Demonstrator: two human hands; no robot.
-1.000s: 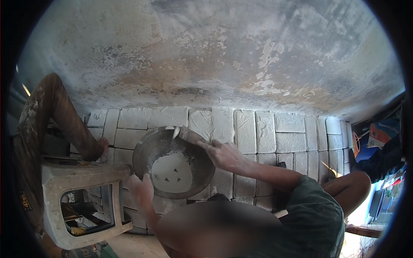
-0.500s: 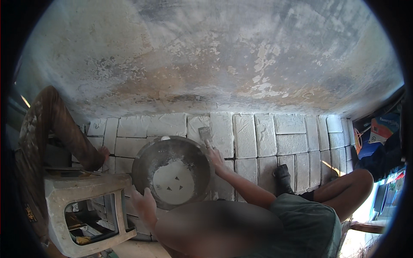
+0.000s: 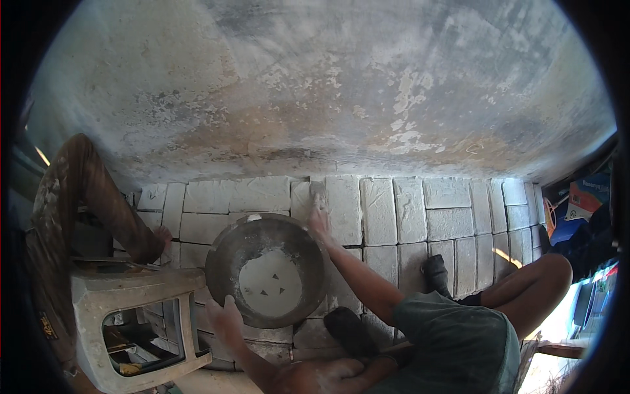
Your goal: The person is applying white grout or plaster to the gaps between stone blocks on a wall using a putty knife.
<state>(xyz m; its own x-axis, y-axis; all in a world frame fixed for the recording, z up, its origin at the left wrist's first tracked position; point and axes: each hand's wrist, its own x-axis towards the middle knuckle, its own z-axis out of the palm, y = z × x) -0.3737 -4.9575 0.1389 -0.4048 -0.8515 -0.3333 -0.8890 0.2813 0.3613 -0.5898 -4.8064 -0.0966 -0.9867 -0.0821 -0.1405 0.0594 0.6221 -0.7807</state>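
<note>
A round dark basin stands on the paved floor, with pale grey-white paste in its bottom and three small dark triangular marks on the paste. My left hand is closed on the basin's near-left rim, thumb uppermost. Beyond the basin, my right hand grips a small flat scraper, its blade against a white-smeared block by the foot of the wall. The fingers partly hide the scraper's handle.
A worn plastic stool lies on its side to the left. Beside it is another person's bent leg in brown trousers, with a bare foot. A stained wall rises ahead. Dark boots rest on the blocks; a blue container stands far right.
My right hand has slid the scraper a little toward the wall. A blurred shape near the lower middle is gone, uncovering a second boot. The left hand stays at the basin rim.
</note>
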